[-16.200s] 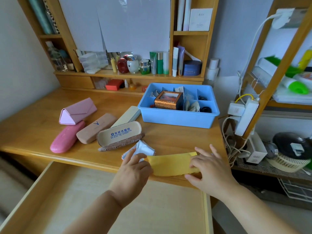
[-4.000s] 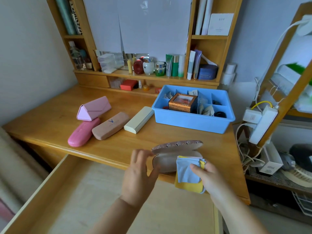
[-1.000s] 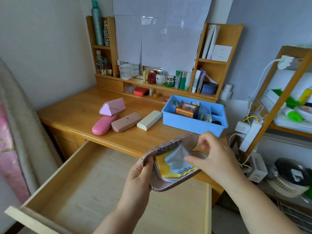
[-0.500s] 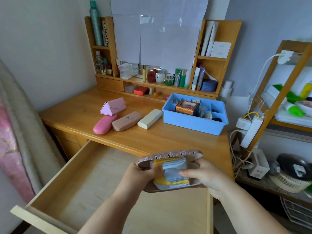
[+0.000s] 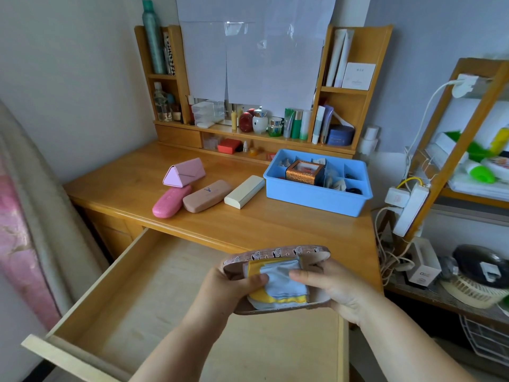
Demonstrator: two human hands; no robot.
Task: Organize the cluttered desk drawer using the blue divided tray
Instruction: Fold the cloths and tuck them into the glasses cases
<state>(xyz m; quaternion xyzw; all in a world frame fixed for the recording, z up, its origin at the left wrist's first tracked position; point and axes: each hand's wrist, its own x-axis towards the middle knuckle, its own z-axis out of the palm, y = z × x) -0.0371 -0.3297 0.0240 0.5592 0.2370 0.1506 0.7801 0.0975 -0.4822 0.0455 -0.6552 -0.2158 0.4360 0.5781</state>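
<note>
I hold an open brown patterned glasses case (image 5: 275, 255) above the pulled-out drawer (image 5: 143, 293). Folded yellow and light-blue cloths (image 5: 278, 285) lie inside it. My left hand (image 5: 231, 288) grips the case's left end, thumb on the cloths. My right hand (image 5: 330, 288) grips the right end, its thumb pressing the blue cloth. The blue divided tray (image 5: 311, 194) stands on the desk at the back right, holding a copper-coloured box (image 5: 304, 172) and small items.
Several glasses cases lie on the desk: a pink triangular one (image 5: 184, 172), a pink one (image 5: 170, 201), a tan one (image 5: 206, 195) and a cream one (image 5: 243, 191). Shelves with bottles stand behind. A rack with cables and a power strip (image 5: 410, 208) stands at the right.
Both hands have settled on the case ends, with thumbs pressing the cloths down inside. A second ago my right hand was above the case, pushing the blue cloth in.
</note>
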